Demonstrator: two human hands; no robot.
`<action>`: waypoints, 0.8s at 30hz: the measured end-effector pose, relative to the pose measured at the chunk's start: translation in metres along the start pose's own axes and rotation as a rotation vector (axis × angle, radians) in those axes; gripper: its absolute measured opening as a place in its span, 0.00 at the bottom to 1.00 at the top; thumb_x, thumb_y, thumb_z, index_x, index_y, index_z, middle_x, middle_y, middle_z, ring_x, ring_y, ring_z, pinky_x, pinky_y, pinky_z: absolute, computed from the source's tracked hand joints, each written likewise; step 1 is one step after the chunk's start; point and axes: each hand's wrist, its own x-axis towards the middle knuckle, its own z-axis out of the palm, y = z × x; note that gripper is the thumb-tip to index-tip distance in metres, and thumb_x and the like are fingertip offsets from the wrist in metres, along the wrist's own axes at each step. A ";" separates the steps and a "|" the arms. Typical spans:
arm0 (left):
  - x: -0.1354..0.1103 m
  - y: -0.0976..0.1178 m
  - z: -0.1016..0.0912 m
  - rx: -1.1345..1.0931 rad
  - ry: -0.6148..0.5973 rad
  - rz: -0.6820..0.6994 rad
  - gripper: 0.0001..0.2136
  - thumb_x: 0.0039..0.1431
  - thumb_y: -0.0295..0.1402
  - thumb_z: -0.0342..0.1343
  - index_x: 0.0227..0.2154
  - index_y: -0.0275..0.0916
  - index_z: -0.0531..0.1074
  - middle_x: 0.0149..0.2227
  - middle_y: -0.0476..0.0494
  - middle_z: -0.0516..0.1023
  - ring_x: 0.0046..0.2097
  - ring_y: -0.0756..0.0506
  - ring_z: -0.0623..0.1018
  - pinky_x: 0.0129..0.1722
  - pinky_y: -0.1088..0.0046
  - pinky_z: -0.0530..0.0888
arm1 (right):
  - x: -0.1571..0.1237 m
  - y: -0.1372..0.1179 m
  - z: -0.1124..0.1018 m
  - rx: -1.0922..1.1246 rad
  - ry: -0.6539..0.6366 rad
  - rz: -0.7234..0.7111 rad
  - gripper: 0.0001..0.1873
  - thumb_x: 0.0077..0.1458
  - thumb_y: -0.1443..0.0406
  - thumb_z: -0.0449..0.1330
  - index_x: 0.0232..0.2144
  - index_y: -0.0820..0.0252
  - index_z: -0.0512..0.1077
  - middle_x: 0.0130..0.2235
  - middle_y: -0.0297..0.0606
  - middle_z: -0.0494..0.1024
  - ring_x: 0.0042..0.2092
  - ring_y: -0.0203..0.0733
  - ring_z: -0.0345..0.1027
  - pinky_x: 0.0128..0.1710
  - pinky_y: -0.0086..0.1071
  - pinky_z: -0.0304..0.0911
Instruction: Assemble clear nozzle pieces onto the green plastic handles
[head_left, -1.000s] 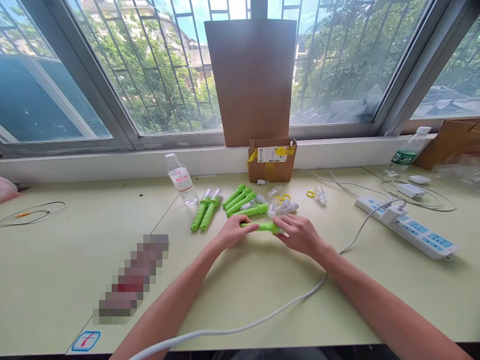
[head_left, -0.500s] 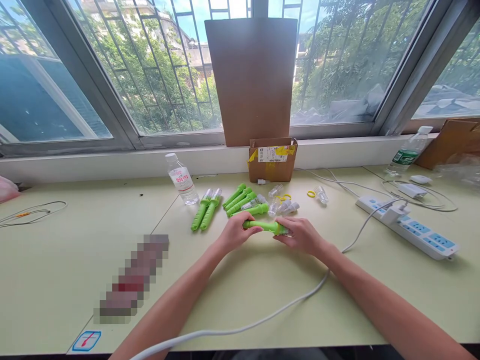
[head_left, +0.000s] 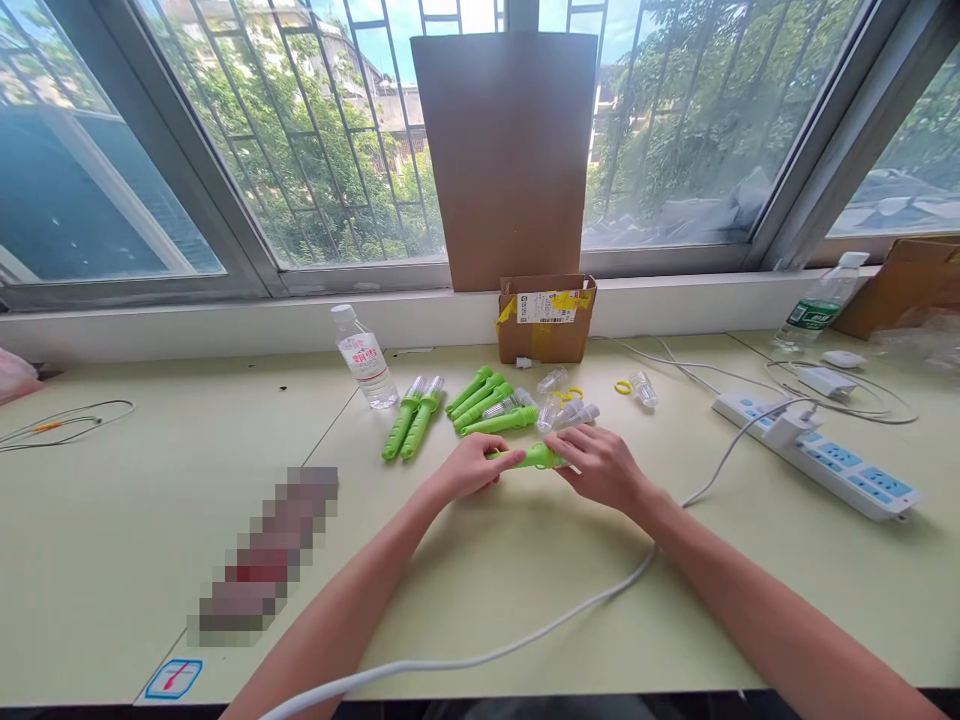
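Both my hands hold one green plastic handle [head_left: 534, 458] just above the pale green table [head_left: 135, 500]. My left hand [head_left: 470, 466] is closed round its thin end. My right hand [head_left: 598, 463] pinches the wide end, where a clear cap sits. Behind them lie several more green handles [head_left: 487, 405] in a loose pile, and two capped green handles [head_left: 411, 420] lie side by side to the left. Clear caps [head_left: 570, 412] and yellow rings [head_left: 622, 387] are scattered behind my right hand.
A small cardboard box [head_left: 545, 318] and a tall cardboard sheet [head_left: 510, 150] stand at the window sill. A water bottle [head_left: 364, 358] stands left of the pile. A power strip [head_left: 825, 455] with a white cable [head_left: 525, 635] lies at the right; another bottle [head_left: 817, 305] is beyond it.
My hands have shifted slightly on the green handle: the left hand slid further along it and the right hand's fingers turned at the capped end. Everything else stays put.
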 end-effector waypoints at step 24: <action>-0.001 -0.001 0.005 0.563 0.113 0.446 0.15 0.61 0.44 0.49 0.30 0.39 0.72 0.24 0.49 0.72 0.27 0.51 0.67 0.26 0.75 0.59 | -0.002 -0.004 -0.003 0.186 -0.129 0.131 0.14 0.56 0.59 0.60 0.43 0.59 0.69 0.34 0.38 0.77 0.32 0.40 0.68 0.29 0.30 0.54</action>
